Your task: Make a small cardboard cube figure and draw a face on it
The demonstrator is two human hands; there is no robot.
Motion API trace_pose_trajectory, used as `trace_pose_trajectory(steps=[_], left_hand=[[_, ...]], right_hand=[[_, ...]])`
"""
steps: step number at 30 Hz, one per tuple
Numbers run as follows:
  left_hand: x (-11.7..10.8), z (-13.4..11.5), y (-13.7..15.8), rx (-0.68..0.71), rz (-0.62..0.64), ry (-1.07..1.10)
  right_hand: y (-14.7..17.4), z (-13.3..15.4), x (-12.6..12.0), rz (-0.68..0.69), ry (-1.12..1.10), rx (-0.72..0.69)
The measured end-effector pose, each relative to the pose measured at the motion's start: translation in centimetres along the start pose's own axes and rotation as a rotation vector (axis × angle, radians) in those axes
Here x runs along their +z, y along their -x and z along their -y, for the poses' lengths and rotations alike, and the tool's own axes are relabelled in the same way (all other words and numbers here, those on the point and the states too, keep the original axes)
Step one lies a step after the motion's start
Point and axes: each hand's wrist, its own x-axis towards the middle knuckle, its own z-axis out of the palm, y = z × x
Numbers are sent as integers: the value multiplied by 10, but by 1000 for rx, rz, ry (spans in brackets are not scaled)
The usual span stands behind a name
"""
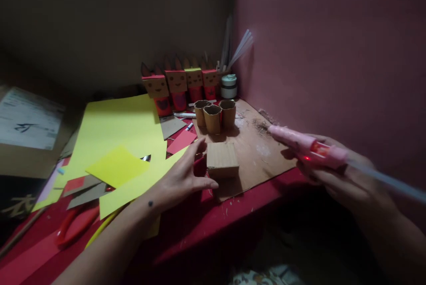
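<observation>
**Glue gun [294, 142] at cardboard mat [254, 160]**

On the mat's near-left corner, the cardboard box [222, 160] is seated. Along its left edge, the left hand [181, 174] is held, fingers parted. Toward its right, the gun is gripped by the right hand [341, 183].

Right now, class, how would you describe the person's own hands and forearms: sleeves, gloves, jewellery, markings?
The left hand and right hand are ungloved, and no sleeve shows on either forearm. A small, dark, roundish mark sits near the left wrist; its nature is unclear. No watch or bracelet is visible. The right hand is dim, so finer details cannot be told.
</observation>
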Motion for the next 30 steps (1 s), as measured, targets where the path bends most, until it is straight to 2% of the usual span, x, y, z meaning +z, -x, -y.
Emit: trace_pose_trajectory(steps=[2, 4, 8, 12, 15, 19, 30], left_hand=[[9, 7, -5, 1, -41, 148], [14, 14, -8, 25, -64, 210], [17, 22, -10, 63, -71, 131], [19, 22, -9, 48, -84, 120], [21, 21, -9, 53, -89, 127], [22, 21, -9, 50, -102, 122], [21, 21, -10, 61, -101, 69]], right_hand=[[7, 21, -1, 124, -103, 47], [10, 38, 1, 212, -92, 47], [6, 64, 16, 395, 73, -98], [-3, 71, 30, 484, 112, -119], [-10, 66, 33, 512, 72, -161], [-13, 62, 35, 544, 56, -116], [-12, 51, 38, 475, 124, -74]])
